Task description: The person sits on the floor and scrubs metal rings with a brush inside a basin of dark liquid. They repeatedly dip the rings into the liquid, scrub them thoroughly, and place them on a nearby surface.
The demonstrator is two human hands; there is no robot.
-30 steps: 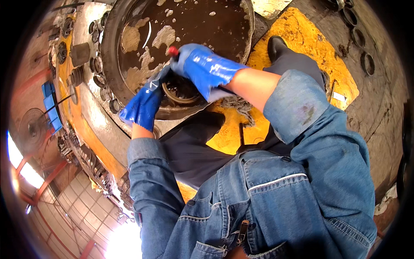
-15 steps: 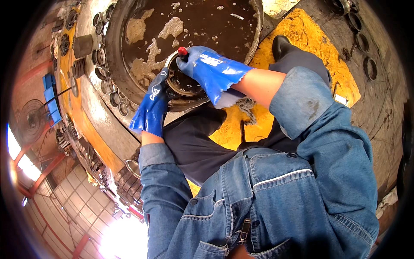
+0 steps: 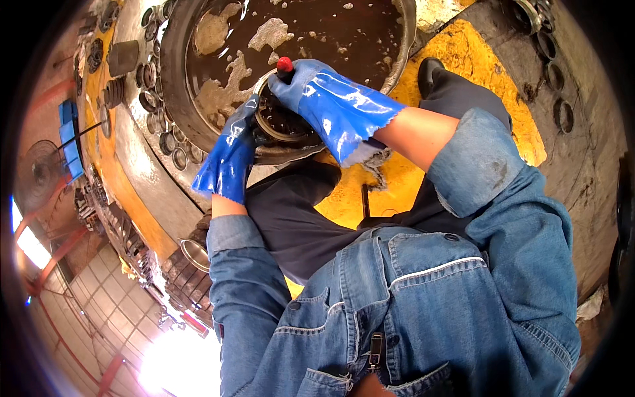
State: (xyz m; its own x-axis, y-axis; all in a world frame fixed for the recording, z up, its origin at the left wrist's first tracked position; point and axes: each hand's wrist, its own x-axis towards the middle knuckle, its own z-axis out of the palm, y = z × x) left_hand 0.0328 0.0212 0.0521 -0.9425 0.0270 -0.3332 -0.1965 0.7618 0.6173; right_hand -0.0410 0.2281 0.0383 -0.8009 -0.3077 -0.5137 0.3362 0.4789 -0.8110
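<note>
A metal ring [image 3: 291, 137] is held tilted over the near rim of a large round basin [image 3: 173, 69]. Dark liquid with patches of pale foam fills the basin. My left hand [image 3: 231, 147], in a long blue rubber glove, is closed on the ring's left side. In a matching glove, my right hand [image 3: 322, 96] wraps round a tool with a red handle end [image 3: 284, 64], at the ring's upper right. The tool's working end is hidden by the hand and ring, so its kind does not show.
Several metal rings [image 3: 149, 101] line the basin's left side, beside a dark block [image 3: 124, 58]. More rings [image 3: 563, 116] lie at the far right. A yellow, stained board [image 3: 476, 73] is under my right foot. A grey rag [image 3: 376, 169] hangs below my right glove.
The red handle end has shifted slightly up and right with my right hand. My left hand still holds the ring. The whole view has shifted a little.
</note>
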